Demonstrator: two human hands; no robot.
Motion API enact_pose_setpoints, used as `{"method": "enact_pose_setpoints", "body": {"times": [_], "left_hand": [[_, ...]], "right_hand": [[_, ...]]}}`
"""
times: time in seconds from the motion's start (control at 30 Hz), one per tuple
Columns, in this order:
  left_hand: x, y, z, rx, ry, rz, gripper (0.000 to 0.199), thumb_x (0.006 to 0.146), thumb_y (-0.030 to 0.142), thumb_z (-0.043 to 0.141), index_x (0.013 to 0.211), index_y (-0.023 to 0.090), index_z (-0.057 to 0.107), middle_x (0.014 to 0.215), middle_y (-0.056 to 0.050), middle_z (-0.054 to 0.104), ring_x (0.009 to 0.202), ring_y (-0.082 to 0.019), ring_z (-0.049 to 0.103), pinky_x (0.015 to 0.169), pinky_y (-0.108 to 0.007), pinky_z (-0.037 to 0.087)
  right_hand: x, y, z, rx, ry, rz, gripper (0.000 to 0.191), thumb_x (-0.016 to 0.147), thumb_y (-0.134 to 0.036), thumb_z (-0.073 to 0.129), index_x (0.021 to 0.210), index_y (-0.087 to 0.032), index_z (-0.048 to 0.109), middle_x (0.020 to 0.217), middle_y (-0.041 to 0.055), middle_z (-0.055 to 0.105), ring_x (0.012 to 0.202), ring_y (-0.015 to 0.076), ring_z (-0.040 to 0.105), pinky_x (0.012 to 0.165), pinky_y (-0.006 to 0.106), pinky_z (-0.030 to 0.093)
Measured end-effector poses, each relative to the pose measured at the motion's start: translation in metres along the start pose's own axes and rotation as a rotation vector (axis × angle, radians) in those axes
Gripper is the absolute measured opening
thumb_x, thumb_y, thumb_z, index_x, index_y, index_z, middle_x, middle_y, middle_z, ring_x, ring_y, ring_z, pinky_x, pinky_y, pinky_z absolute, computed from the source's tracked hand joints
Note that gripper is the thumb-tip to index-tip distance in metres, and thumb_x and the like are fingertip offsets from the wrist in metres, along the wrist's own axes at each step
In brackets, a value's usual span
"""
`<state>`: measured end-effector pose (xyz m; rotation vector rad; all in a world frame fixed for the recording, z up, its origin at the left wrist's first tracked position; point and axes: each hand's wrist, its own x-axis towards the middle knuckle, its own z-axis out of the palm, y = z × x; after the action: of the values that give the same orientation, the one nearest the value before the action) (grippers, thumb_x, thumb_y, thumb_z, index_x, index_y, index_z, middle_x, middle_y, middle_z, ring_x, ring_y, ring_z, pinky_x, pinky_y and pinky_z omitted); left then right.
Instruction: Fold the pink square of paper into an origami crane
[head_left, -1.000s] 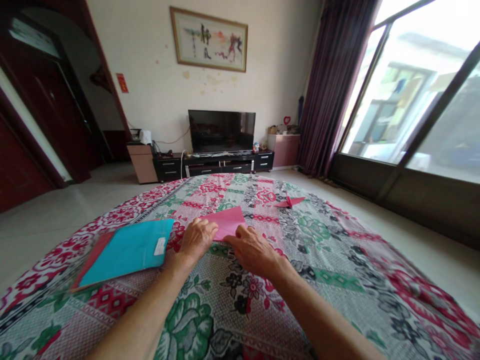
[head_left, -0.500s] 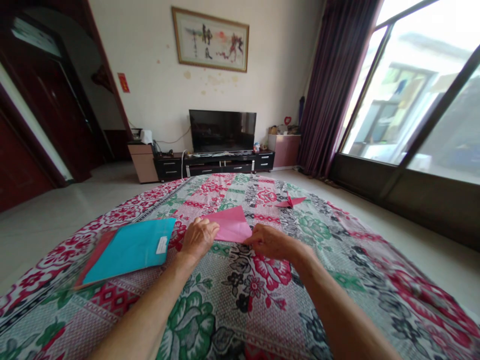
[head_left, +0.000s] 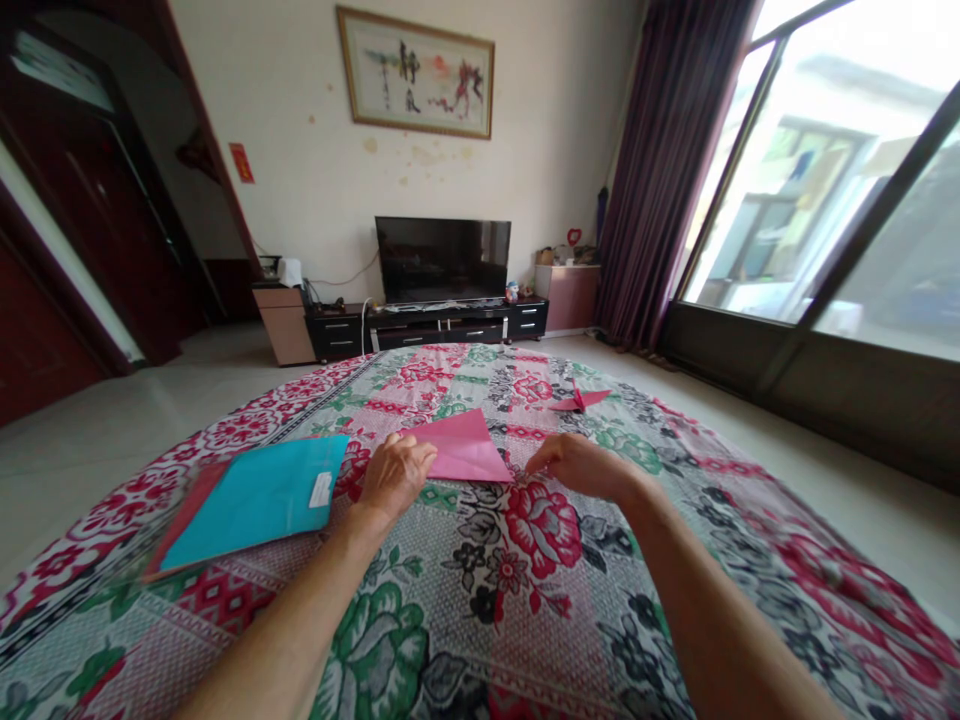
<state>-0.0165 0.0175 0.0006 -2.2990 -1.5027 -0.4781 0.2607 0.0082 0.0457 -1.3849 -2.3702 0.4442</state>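
A folded pink paper (head_left: 469, 447) lies on the patterned tablecloth in front of me, its pointed corner toward the right. My left hand (head_left: 399, 470) is closed on the paper's left end, fingers bent over it. My right hand (head_left: 570, 463) is off the paper, a little to the right of its corner, with fingers curled downward; whether they are pressed together is too small to tell. Behind the right hand rests a small folded pink paper shape (head_left: 579, 402) with pointed ends.
A stack of coloured sheets with a blue one on top (head_left: 255, 500) lies to the left on the round table's cloth (head_left: 465, 620). Beyond the table stand a television (head_left: 442, 260) on a black cabinet, and a purple curtain (head_left: 652, 170).
My right hand has let go of the paper's right corner and moved right and slightly up. My left hand stays on the paper.
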Motion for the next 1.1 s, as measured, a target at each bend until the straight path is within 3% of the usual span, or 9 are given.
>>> {"method": "enact_pose_setpoints", "body": {"times": [0.07, 0.13, 0.3, 0.43, 0.73, 1.0, 1.1], "left_hand": [[0.000, 0.000, -0.001, -0.007, -0.010, -0.008, 0.028, 0.088, 0.029, 0.042, 0.074, 0.022, 0.065, 0.071, -0.004, 0.062, 0.069, -0.019, 0.052, 0.067, -0.030, 0.034], [0.001, 0.001, -0.001, -0.012, -0.018, -0.013, 0.028, 0.089, 0.029, 0.042, 0.075, 0.022, 0.065, 0.071, -0.004, 0.062, 0.069, -0.018, 0.052, 0.067, -0.030, 0.034], [0.001, 0.001, -0.002, -0.018, -0.023, -0.013, 0.032, 0.090, 0.027, 0.038, 0.074, 0.021, 0.065, 0.071, -0.005, 0.062, 0.071, -0.018, 0.052, 0.069, -0.030, 0.036], [0.000, 0.002, -0.004, -0.021, -0.023, 0.001, 0.032, 0.089, 0.025, 0.038, 0.074, 0.021, 0.065, 0.071, -0.005, 0.062, 0.071, -0.018, 0.053, 0.072, -0.030, 0.037], [-0.008, 0.017, -0.011, -0.083, 0.011, -0.139, 0.045, 0.079, 0.059, 0.044, 0.081, 0.021, 0.068, 0.079, -0.009, 0.061, 0.084, -0.024, 0.052, 0.078, -0.036, 0.039], [-0.005, -0.010, -0.002, -0.202, -0.040, -0.077, 0.030, 0.078, 0.044, 0.056, 0.097, 0.024, 0.068, 0.079, -0.005, 0.062, 0.080, -0.020, 0.053, 0.079, -0.032, 0.040], [-0.005, -0.018, -0.002, -0.251, -0.050, -0.049, 0.026, 0.078, 0.039, 0.056, 0.095, 0.024, 0.068, 0.079, -0.004, 0.062, 0.079, -0.018, 0.054, 0.079, -0.031, 0.040]], "right_hand": [[0.006, -0.009, 0.004, 0.007, 0.084, 0.046, 0.042, 0.068, -0.001, 0.039, 0.083, -0.020, 0.073, 0.086, 0.0028, 0.071, 0.077, 0.0140, 0.063, 0.071, 0.026, 0.046], [0.012, -0.021, 0.013, 0.034, 0.198, -0.007, 0.041, 0.070, -0.003, 0.039, 0.089, -0.018, 0.071, 0.091, 0.0046, 0.070, 0.082, 0.0148, 0.062, 0.076, 0.027, 0.046], [0.022, -0.048, 0.050, 0.091, 0.242, -0.189, 0.033, 0.073, -0.005, 0.043, 0.088, -0.016, 0.070, 0.086, 0.0058, 0.067, 0.078, 0.0126, 0.059, 0.074, 0.023, 0.043], [0.020, -0.053, 0.067, 0.045, 0.229, -0.217, 0.023, 0.074, -0.007, 0.047, 0.077, -0.015, 0.069, 0.077, 0.0056, 0.063, 0.074, 0.0133, 0.056, 0.069, 0.023, 0.042], [0.020, -0.052, 0.070, 0.033, 0.240, -0.152, 0.024, 0.074, -0.008, 0.049, 0.080, -0.018, 0.070, 0.081, 0.0051, 0.062, 0.077, 0.0144, 0.057, 0.072, 0.024, 0.042], [0.020, -0.050, 0.069, 0.071, 0.227, -0.187, 0.024, 0.072, -0.006, 0.049, 0.077, -0.018, 0.070, 0.076, 0.0039, 0.062, 0.076, 0.0140, 0.056, 0.071, 0.023, 0.041], [0.021, -0.050, 0.069, 0.070, 0.224, -0.186, 0.025, 0.071, -0.005, 0.050, 0.077, -0.018, 0.070, 0.077, 0.0040, 0.063, 0.077, 0.0142, 0.055, 0.072, 0.023, 0.041]]}}
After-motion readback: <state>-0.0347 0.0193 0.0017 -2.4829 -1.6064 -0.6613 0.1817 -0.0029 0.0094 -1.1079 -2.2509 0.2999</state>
